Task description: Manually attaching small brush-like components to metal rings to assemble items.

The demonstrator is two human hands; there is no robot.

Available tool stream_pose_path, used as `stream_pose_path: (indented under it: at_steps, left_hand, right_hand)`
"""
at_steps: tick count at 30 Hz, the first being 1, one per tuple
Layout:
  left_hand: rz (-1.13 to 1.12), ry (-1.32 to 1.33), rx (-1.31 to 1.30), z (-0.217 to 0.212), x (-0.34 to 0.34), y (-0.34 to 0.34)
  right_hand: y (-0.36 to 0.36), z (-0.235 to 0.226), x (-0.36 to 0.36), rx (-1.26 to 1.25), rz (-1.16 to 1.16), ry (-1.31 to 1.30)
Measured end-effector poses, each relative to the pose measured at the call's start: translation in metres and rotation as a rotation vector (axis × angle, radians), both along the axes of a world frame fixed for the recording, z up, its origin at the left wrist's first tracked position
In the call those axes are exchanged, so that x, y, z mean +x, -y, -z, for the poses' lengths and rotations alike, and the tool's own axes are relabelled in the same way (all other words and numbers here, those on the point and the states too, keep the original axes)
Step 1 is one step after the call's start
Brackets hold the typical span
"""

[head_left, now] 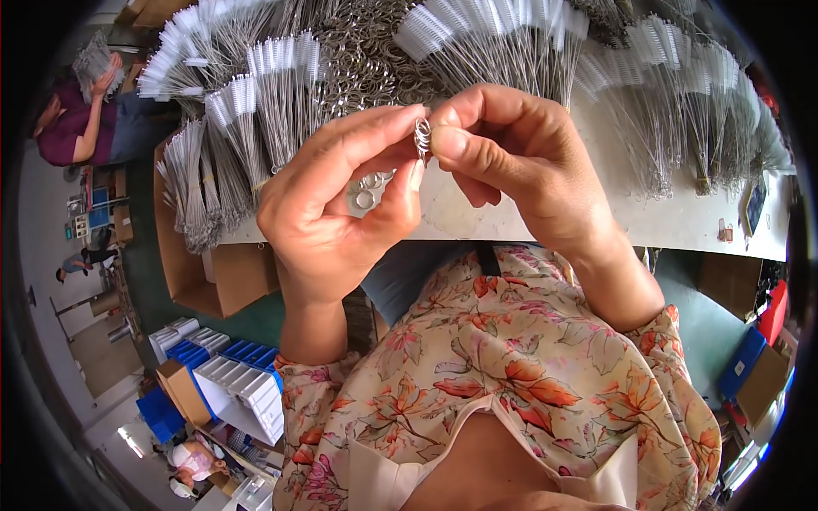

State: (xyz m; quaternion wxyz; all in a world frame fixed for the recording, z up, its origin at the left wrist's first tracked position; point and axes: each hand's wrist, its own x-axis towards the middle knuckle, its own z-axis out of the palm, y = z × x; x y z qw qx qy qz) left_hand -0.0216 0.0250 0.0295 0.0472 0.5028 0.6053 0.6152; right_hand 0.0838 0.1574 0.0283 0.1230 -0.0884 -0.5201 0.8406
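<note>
Between my two hands, above the table's near edge, is a small cluster of shiny metal rings (422, 136). My left hand (319, 192) pinches it from the left with its fingertips and thumb. From the other side my right hand (528, 157) closes thumb and forefinger on its edge. How the rings are joined is too small to make out. Some loose rings (365, 199) lie on the table, partly seen through the gap in my left hand. Beyond my hands spreads a large heap of metal rings (362, 64).
Bundles of wire brushes with white bristles lie left (285, 102), behind (503, 43) and right (682, 102) on the white table (596, 217). A cardboard box (243, 281) stands below its left edge, near blue and white bins (243, 383). Another person (81, 128) holds a bundle at far left.
</note>
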Motion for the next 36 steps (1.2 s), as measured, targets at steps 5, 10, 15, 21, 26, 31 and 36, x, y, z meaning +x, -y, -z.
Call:
stream_pose_path:
  at_steps: [5, 10, 15, 21, 26, 31, 36]
  left_hand:
    - [0.011, 0.052, -0.021, 0.0, -0.002, 0.004]
    - [0.088, 0.048, -0.134, 0.0, -0.012, 0.004]
    - [0.094, 0.048, -0.195, -0.008, -0.012, 0.011]
    - [0.117, 0.349, -0.436, 0.005, -0.051, 0.001]
    - [-0.617, -0.417, -1.172, 0.06, -0.16, 0.008]
    - [-0.683, -0.455, -1.106, 0.071, -0.155, 0.019]
    - [-0.741, -0.463, -1.064, 0.071, -0.15, 0.018]
  right_hand:
    - [-0.003, 0.003, -0.003, 0.032, -0.009, 0.0]
    - [-0.011, 0.007, -0.005, 0.155, -0.079, 0.041]
    - [-0.012, 0.01, -0.002, 0.199, -0.198, 0.05]
    - [0.009, 0.055, -0.004, 0.866, 0.236, -0.162]
    - [0.037, 0.122, 0.003, 1.62, 0.168, -0.298]
    - [-0.004, 0.079, -0.001, 1.597, 0.413, -0.342]
    - [-0.087, 0.041, -0.029, 1.399, 0.468, 0.346]
